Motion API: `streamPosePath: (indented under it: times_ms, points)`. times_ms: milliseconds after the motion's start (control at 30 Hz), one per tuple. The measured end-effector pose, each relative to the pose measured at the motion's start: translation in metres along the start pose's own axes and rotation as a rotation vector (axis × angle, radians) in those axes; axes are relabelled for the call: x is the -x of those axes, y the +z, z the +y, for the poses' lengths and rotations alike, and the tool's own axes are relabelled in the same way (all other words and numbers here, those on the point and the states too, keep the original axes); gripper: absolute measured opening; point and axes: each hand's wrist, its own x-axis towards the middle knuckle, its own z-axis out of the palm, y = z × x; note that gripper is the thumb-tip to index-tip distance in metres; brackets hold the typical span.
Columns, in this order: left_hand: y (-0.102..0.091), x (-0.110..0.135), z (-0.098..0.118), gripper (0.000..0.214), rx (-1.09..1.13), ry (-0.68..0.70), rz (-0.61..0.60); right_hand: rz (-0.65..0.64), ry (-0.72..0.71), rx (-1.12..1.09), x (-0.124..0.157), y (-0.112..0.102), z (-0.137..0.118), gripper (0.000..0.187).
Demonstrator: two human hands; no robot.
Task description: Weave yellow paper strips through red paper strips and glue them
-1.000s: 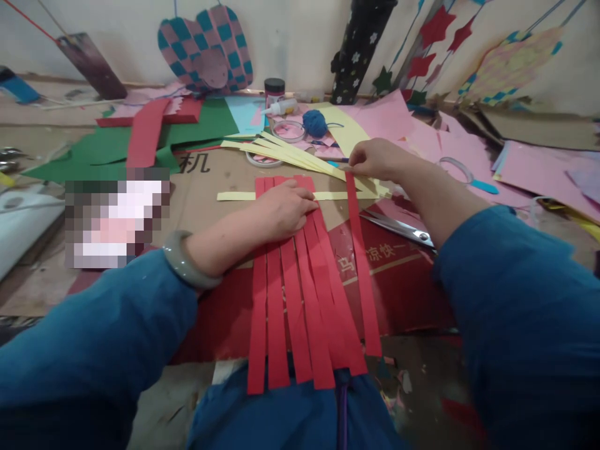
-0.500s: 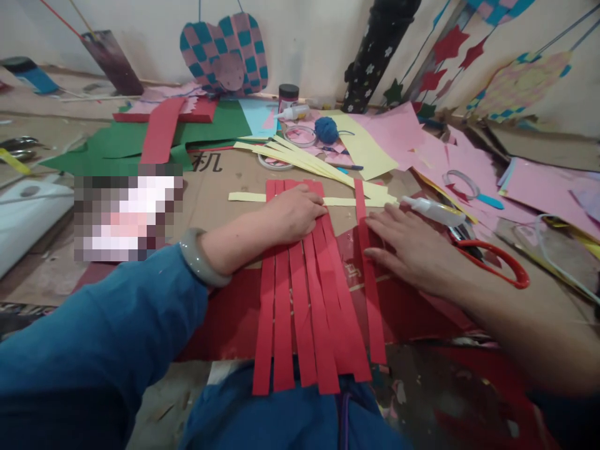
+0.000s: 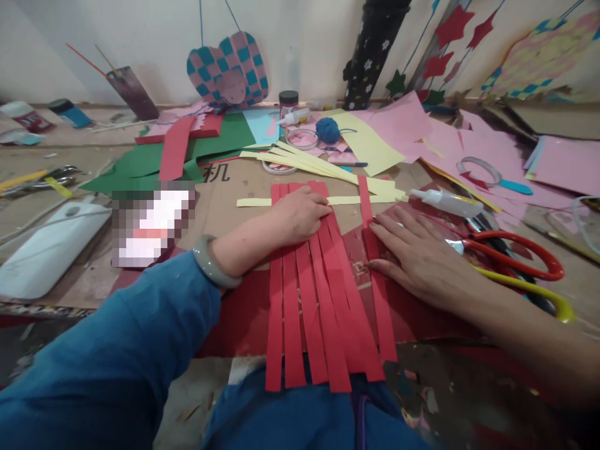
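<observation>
Several red paper strips [image 3: 293,312] lie side by side, their lower ends reaching over the table edge onto my lap. My left hand [image 3: 300,215] presses on their upper part, fingers bent and close together. A pale yellow paper strip [image 3: 349,200] runs crosswise there; the hand hides part of how it passes among the red ones. To the right, a separate red strip [image 3: 377,300] crosses the yellow strip's right part. My right hand [image 3: 407,244] lies flat beside that strip with fingers spread, thumb and fingertips at its right edge.
Red-handled scissors [image 3: 520,250] and a white glue bottle [image 3: 447,201] lie near my right hand. Yellow strips [image 3: 309,164], a tape roll [image 3: 480,170] and pink paper [image 3: 398,125] are farther back. A phone [image 3: 152,228] and a white power strip [image 3: 51,247] lie left.
The view has shifted slightly, so more of the table's left side and the scissors show. Both hands stay in about the same place on the strips; my right hand lies slightly flatter.
</observation>
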Motion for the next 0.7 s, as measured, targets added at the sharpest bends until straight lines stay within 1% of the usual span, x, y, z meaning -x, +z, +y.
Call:
streamPosePath:
  times_ms: [133, 300, 367, 467, 533, 633, 700]
  points:
    - [0.000, -0.001, 0.001, 0.034, 0.030, -0.013, -0.021, -0.008, 0.057, -0.058, 0.007, 0.005, 0.013, 0.056]
    - [0.000, -0.002, 0.001, 0.034, 0.019, -0.022, -0.051, -0.049, 0.088, -0.052, 0.005, 0.010, 0.027, 0.055]
    - [0.000, -0.001, 0.001, 0.033, 0.021, -0.016, -0.033, -0.041, 0.117, -0.036, 0.003, 0.009, 0.028, 0.056]
    - [0.000, 0.000, 0.000, 0.033, 0.022, 0.000, -0.016, 0.008, 0.146, -0.022, 0.003, 0.004, 0.020, 0.058]
    - [0.001, 0.000, 0.000, 0.034, 0.008, 0.008, -0.018, 0.028, 0.099, -0.030, 0.005, -0.002, 0.011, 0.057]
    - [0.001, 0.000, -0.001, 0.034, -0.017, 0.013, -0.006, 0.023, -0.025, -0.027, 0.006, -0.007, -0.002, 0.053]
    - [0.002, -0.001, 0.000, 0.033, -0.022, 0.014, 0.009, 0.018, -0.087, -0.004, 0.004, -0.007, -0.008, 0.057]
